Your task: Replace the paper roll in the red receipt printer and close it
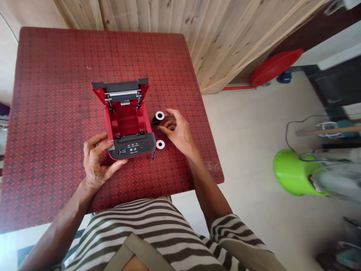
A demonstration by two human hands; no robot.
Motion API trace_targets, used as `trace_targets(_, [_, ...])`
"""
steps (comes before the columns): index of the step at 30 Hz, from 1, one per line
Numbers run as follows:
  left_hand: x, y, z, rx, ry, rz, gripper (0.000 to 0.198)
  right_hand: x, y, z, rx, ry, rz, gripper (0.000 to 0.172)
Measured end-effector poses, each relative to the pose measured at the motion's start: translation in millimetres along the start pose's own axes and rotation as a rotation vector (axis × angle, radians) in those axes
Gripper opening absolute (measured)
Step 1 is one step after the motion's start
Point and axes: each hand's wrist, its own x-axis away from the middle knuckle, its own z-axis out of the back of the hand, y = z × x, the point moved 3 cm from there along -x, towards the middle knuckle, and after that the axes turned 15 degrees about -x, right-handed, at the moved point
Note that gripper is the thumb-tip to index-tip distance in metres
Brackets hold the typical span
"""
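A red receipt printer (126, 122) with a black front panel sits on the table with its lid (121, 88) swung up and its paper bay empty. My left hand (97, 160) grips the printer's front left corner, thumb and fingers pressed on the black panel. My right hand (177, 131) rests to the printer's right, fingers curled around a dark roll with a white end (158, 116). A second small white roll (160, 144) lies on the cloth just under my right hand, beside the printer's front right corner.
The table carries a red patterned cloth (56, 113) and stands against a wooden plank wall (158, 15). On the floor to the right are a green plastic stool (293, 173), a red basin (275, 66) and cables.
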Motion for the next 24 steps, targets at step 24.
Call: trace_targets(24, [5,-1,-2.4,-0.048,-0.023,0.034,0.062,8,-127,-81,0.808,-0.576,0.338,0.032])
